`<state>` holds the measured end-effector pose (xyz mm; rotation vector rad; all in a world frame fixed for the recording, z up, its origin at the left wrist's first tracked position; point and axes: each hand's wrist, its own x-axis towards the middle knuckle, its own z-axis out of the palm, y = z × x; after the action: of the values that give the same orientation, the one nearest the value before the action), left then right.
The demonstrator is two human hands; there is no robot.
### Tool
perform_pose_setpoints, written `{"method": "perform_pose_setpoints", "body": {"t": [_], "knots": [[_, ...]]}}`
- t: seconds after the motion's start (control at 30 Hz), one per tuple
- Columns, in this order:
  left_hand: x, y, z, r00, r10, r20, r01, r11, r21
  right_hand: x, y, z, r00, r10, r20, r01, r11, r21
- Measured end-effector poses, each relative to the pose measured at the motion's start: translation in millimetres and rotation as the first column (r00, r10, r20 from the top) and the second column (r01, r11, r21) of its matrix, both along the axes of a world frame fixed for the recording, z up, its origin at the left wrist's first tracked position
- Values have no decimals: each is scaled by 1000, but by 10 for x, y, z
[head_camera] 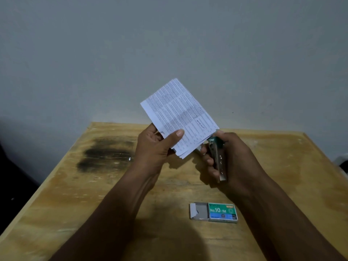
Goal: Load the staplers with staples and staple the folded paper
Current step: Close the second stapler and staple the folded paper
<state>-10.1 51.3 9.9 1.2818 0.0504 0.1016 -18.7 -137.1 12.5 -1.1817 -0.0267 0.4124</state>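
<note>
Just above the worn wooden surface, the folded printed white paper is pinched by the left hand, its lower corner slipped into the small green-and-metal stapler gripped by the right hand. Loading looks done, since the green staple box sits slid open nearer the body; the stapling squeeze seems still pending.

Dim indoor light, soft and slightly grainy.
Forearm shadow pools on the wooden table near the bottom edge; the folded paper is the brightest spot, print blurred; wide-angle bend and darkening at the corners.
</note>
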Motion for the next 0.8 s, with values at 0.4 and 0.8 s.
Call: {"method": "perform_pose_setpoints", "body": {"t": [0.4,0.8], "knots": [[-66,-82,4,985,0,173,-28,987,159,-107,156,50,974,-182,131,196,976,-97],[-101,-108,17,980,-34,197,-4,982,191,-105,154,47,926,-249,285,319,918,-236]]}}
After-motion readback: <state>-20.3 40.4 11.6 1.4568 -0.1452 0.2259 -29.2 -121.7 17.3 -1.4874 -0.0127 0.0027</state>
